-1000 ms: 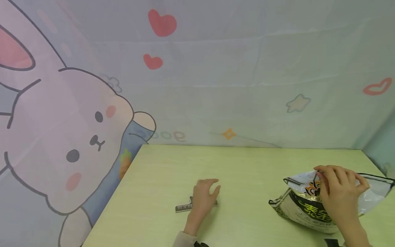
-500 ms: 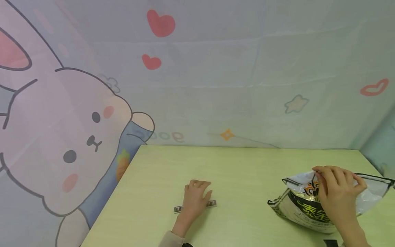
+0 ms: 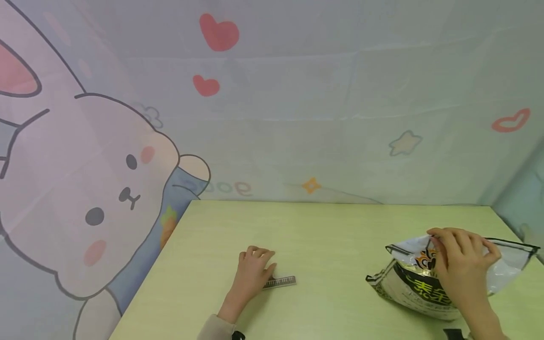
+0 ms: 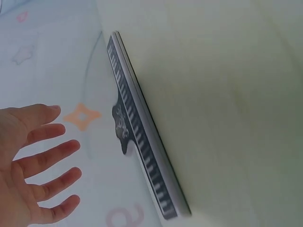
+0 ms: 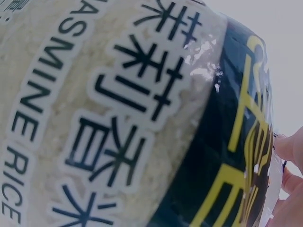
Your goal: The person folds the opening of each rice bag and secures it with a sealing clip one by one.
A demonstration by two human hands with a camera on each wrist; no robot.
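Note:
A long clip with a piano-key pattern [image 3: 280,282] lies on the table, partly behind my left hand [image 3: 251,274] in the head view. The left wrist view shows the clip [image 4: 142,137] whole, with its dark ornate handle, and my left hand [image 4: 40,165] beside it, fingers spread and apart from it. At the right, a rice bag [image 3: 420,288] rests on the table. My right hand [image 3: 465,264] grips its folded white top. Printed "JASMINE RICE", the bag [image 5: 132,104] fills most of the right wrist view, fingers [image 5: 289,151] at its edge.
The pale green table [image 3: 331,236] ends at a cloth backdrop [image 3: 297,118] printed with a rabbit, hearts and stars. A small black object [image 3: 454,334] shows at the bottom edge near my right forearm.
My left hand has moved left across the clip, uncovering its right end. The right hand keeps its grip on the bag top; the whole head view has shifted slightly.

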